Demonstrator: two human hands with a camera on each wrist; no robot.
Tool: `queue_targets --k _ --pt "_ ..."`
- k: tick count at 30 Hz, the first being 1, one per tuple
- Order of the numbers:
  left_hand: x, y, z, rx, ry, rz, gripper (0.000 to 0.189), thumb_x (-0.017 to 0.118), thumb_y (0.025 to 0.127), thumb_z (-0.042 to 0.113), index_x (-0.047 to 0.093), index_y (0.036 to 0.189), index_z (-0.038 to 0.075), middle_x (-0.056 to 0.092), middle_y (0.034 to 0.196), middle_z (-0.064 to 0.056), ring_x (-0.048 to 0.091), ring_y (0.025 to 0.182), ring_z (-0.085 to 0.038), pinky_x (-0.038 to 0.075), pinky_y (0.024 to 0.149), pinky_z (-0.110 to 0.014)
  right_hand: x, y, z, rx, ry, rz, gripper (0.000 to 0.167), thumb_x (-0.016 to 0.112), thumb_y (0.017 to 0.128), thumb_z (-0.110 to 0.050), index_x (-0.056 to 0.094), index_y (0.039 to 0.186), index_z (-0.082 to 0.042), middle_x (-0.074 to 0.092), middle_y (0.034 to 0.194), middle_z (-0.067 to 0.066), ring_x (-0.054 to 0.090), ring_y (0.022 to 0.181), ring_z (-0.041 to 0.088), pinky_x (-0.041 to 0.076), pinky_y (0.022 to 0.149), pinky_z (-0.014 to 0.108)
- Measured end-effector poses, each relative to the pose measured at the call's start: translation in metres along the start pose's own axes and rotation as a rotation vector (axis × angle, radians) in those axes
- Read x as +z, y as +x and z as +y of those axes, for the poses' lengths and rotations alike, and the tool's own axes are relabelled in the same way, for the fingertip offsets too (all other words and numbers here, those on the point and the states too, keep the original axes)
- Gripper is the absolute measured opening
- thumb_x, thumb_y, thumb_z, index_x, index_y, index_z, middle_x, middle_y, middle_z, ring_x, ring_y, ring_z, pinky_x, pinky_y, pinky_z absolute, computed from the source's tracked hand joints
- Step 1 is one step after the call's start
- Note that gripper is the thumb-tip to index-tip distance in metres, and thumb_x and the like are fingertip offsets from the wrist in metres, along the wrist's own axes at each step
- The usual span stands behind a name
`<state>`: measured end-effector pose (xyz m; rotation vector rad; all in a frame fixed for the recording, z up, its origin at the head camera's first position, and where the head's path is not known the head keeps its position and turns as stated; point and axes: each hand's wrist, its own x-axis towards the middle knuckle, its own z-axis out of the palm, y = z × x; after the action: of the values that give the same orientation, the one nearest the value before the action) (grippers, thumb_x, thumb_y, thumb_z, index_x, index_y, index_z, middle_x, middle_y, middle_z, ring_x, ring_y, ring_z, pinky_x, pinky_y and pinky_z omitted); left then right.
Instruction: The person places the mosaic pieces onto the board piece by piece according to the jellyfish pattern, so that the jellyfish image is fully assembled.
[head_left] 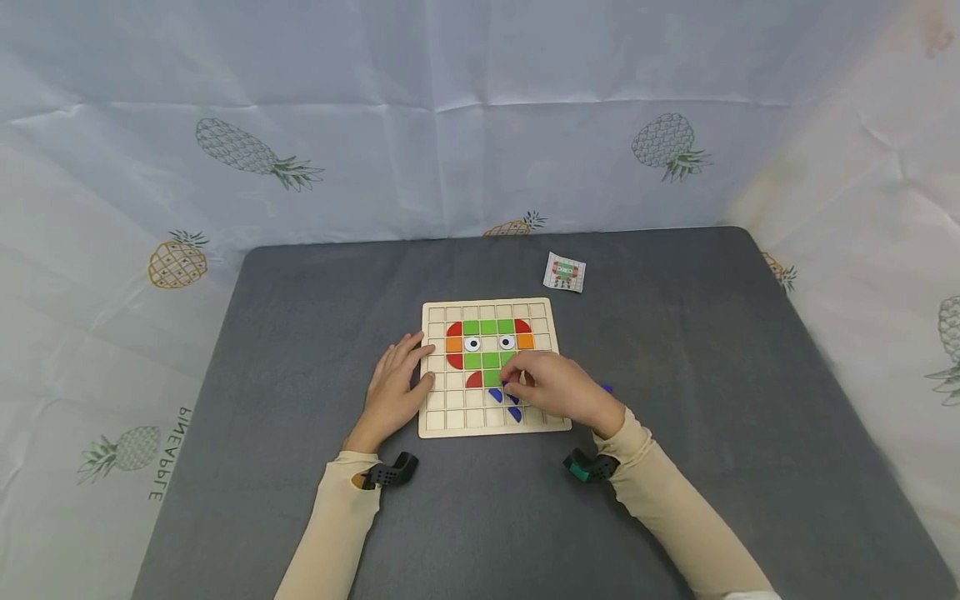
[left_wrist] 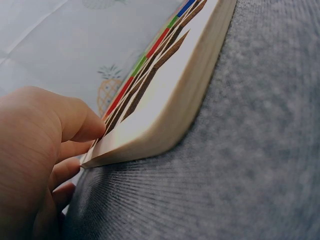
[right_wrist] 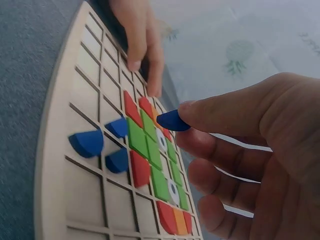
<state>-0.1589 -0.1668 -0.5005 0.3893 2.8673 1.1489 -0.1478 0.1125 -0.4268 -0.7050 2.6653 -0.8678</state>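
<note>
A square wooden grid board lies on the table with coloured tiles set in its cells. My left hand rests at its left edge, fingers extended, thumb and index fingertips touching the board. Between thumb and index finger, my right hand pinches a blue half-oval tile above the board. Several similar blue tiles, one nearest the board's front edge, sit on the lower cells. Green tiles, red quarter-rounds, orange tiles and two eye tiles form a figure.
A small printed card showing a coloured figure lies behind the board to the right. Part of another blue piece shows on the table beyond my right wrist. A pineapple-print cloth hangs behind the dark table.
</note>
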Motion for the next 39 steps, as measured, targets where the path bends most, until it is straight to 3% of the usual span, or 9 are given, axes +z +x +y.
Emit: queue_targets --k 7,16,26,33,39 --pt "0.001 0.000 -0.001 0.006 0.000 0.005 0.046 0.060 0.097 0.017 0.056 0.143 0.010 0.037 0.164 -0.006 0.023 0.157 -0.027 0.008 0.133 -0.047 0.016 0.002 -0.006 -0.041 -0.076 -0.042 0.010 0.072 0.094 -0.019 0.076 0.103 -0.017 0.067 0.087 -0.010 0.053 0.074 0.004 0.046 0.064 0.018" --pt "0.001 0.001 -0.001 0.003 -0.001 0.001 0.046 0.059 0.098 0.018 0.056 0.144 0.011 0.036 0.164 -0.005 0.022 0.158 -0.025 0.007 0.133 -0.045 0.033 0.002 -0.012 -0.026 -0.139 -0.098 0.005 0.070 0.095 -0.021 0.074 0.098 -0.020 0.064 0.081 -0.012 0.050 0.067 0.003 0.044 0.057 0.020" --pt "0.001 0.001 -0.001 -0.002 0.000 -0.004 0.047 0.058 0.099 0.019 0.055 0.145 0.011 0.035 0.164 -0.004 0.021 0.158 -0.024 0.007 0.133 -0.043 0.040 -0.001 -0.012 -0.042 -0.214 -0.027 0.005 0.072 0.094 -0.023 0.072 0.089 -0.023 0.066 0.086 -0.011 0.051 0.072 0.003 0.044 0.057 0.019" --pt "0.001 0.002 -0.002 0.000 -0.002 -0.005 0.047 0.058 0.098 0.019 0.055 0.145 0.011 0.035 0.164 -0.005 0.021 0.158 -0.025 0.007 0.133 -0.044 0.040 0.000 -0.007 -0.006 -0.234 0.084 0.011 0.071 0.094 -0.019 0.077 0.103 -0.018 0.070 0.096 -0.005 0.054 0.080 0.008 0.048 0.060 0.021" --pt "0.001 0.001 -0.001 -0.002 -0.003 -0.004 0.047 0.058 0.098 0.019 0.055 0.144 0.011 0.035 0.164 -0.005 0.022 0.158 -0.025 0.007 0.133 -0.045 0.041 0.002 -0.004 -0.001 -0.239 0.084 0.013 0.069 0.094 -0.017 0.078 0.104 -0.018 0.070 0.098 -0.005 0.055 0.084 0.008 0.049 0.063 0.022"
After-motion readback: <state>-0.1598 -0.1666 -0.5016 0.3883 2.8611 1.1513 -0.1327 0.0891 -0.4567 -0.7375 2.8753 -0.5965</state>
